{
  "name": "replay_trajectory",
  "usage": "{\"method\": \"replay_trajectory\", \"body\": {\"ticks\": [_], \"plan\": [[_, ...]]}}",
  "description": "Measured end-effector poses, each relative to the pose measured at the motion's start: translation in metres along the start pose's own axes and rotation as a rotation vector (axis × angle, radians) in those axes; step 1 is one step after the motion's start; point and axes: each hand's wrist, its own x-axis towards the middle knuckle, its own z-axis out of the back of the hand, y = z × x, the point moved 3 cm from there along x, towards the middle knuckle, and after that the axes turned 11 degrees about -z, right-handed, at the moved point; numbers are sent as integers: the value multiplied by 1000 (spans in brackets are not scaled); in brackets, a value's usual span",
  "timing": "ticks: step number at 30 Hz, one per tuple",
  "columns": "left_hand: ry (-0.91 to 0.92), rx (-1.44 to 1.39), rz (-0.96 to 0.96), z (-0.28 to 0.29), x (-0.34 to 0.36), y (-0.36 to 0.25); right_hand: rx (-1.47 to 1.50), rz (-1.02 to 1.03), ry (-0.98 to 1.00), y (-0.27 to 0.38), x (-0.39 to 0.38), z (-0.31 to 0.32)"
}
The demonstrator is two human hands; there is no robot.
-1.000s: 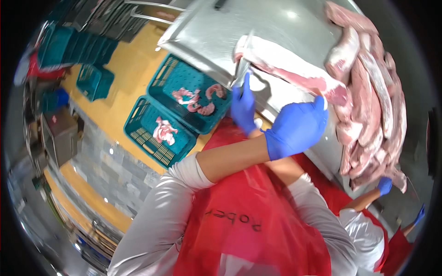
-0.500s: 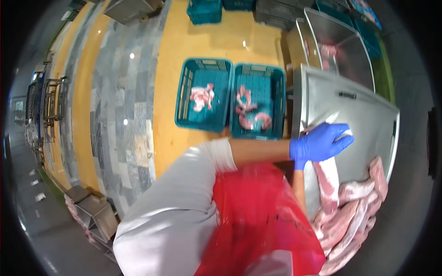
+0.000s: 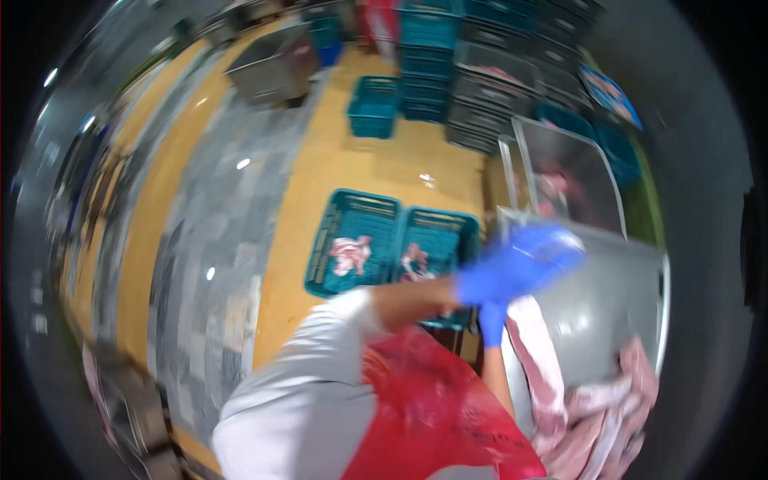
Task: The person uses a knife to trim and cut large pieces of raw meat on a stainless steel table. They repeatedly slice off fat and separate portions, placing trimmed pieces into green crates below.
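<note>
My left hand, in a blue glove, is over the metal table's left side. Motion smears it, but its fingers look curled, with a pale thing at their tips that I cannot make out. Below its wrist, part of my gloved right hand shows at the table edge; its fingers are hidden. Close by that hand, a long strip of pink meat with white fat lies on the metal table. More long meat pieces are heaped at the table's near end.
Two teal crates with meat scraps stand on the yellow floor left of the table. A metal bin holding meat adjoins its far end. Stacked crates rise behind. Another metal bin stands far left.
The view has tilted up, bringing more stacked crates into sight. My left hand has blurred and appears farther left in the picture. More of my right glove shows below it.
</note>
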Motion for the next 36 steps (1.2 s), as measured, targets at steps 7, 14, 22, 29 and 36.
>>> {"method": "replay_trajectory", "body": {"ticks": [7, 14, 22, 29, 36], "plan": [[-539, 500, 425, 255, -120, -9, -35, -146, -118, -50, -35, 92], [551, 1643, 932, 410, -313, 138, -77, -665, -709, -131, -204, 189], [1019, 689, -205, -72, -153, 245, -73, -857, -1112, -143, -315, 123], [1668, 399, -647, -221, -184, 321, 167, -868, -1165, -137, -381, 54], [2157, 228, -247, -345, -191, 346, 349, -1068, -1168, -136, -413, 54]]}}
